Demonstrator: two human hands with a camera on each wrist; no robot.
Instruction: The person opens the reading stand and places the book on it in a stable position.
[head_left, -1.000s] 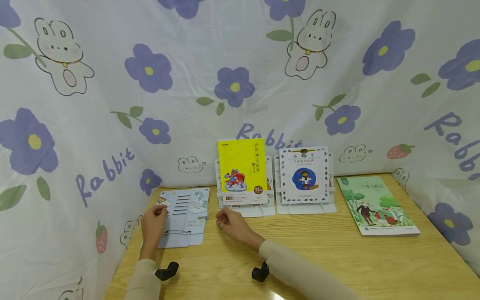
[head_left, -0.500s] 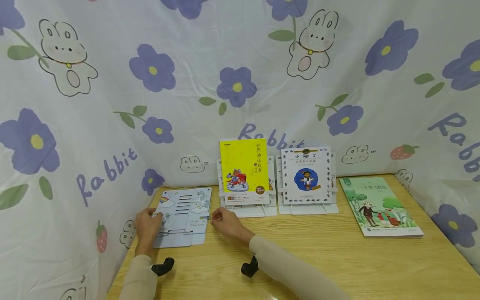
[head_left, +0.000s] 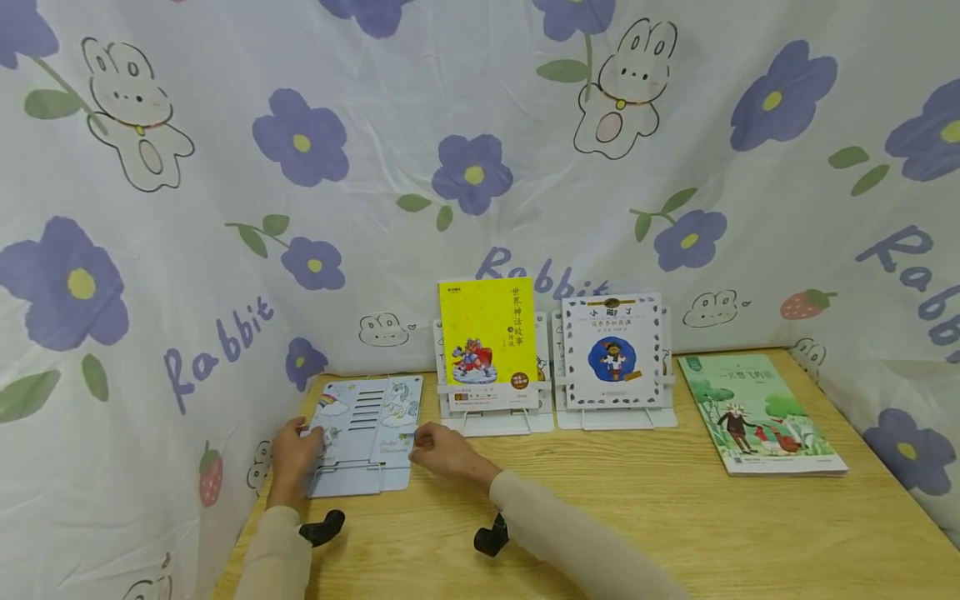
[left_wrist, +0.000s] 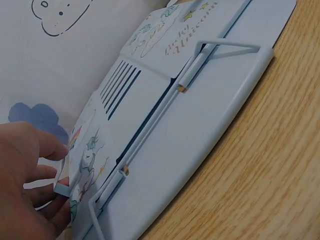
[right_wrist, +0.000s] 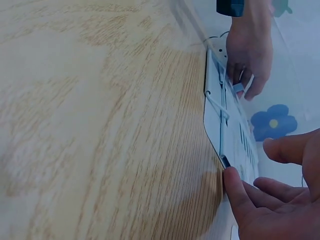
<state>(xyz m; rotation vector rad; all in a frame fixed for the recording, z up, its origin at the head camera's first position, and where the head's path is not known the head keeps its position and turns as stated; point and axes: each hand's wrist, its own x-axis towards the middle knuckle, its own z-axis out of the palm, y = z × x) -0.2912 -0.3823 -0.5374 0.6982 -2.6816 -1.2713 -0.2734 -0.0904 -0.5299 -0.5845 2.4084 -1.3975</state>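
A pale blue folding book stand (head_left: 360,479) with unicorn and rainbow pictures, slots and wire legs lies nearly flat at the table's left. At its left edge, my left hand (head_left: 295,454) has thumb and fingers around a small side tab (left_wrist: 62,189), seen close up in the left wrist view. On the opposite side is my right hand (head_left: 450,452); in the right wrist view a fingertip (right_wrist: 231,175) touches the stand's edge by a small dark-edged tab. The thumb (right_wrist: 282,150) there is apart from the stand, and the other fingers are partly hidden.
Behind and right of my right hand, a yellow book (head_left: 483,333) and a white book (head_left: 611,350) stand upright on white book stands. A green book (head_left: 761,417) lies flat at the right. A patterned curtain (head_left: 390,233) borders the wooden table (head_left: 675,517).
My left hand has slid down and left from the stand's face to its left edge. My right hand has shifted left to the stand's right edge. The books have stayed put.
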